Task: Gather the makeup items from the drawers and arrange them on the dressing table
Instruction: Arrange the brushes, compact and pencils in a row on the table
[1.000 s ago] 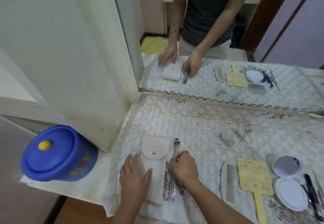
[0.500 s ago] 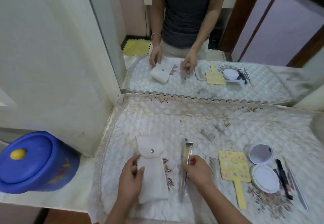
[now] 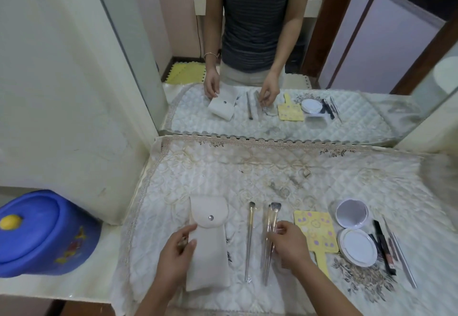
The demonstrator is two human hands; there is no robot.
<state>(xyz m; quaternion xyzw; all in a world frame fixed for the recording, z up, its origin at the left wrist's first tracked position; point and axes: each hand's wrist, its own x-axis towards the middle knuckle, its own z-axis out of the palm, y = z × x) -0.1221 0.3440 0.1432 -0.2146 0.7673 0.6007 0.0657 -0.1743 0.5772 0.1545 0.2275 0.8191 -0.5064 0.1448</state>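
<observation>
A cream snap-flap pouch (image 3: 208, 244) lies flat on the quilted dressing-table cover (image 3: 247, 174). My left hand (image 3: 176, 253) rests on its left edge, thumb and fingers pinching the side. One makeup brush (image 3: 249, 239) lies alone just right of the pouch. My right hand (image 3: 288, 244) grips the handles of two or three more brushes (image 3: 270, 221), whose heads point toward the mirror. Further right lie a yellow hand mirror (image 3: 316, 231), an open white compact (image 3: 357, 231) and several dark pencils (image 3: 386, 246).
A wall mirror (image 3: 272, 55) stands along the table's back edge and reflects the person and the items. A blue lidded tub (image 3: 42, 231) sits on a lower ledge at left. A white wall panel rises beside the mirror.
One brush now lies apart between the pouch and the brush bundle. My right hand has shifted right with the other brushes. The camera has moved closer and right.
</observation>
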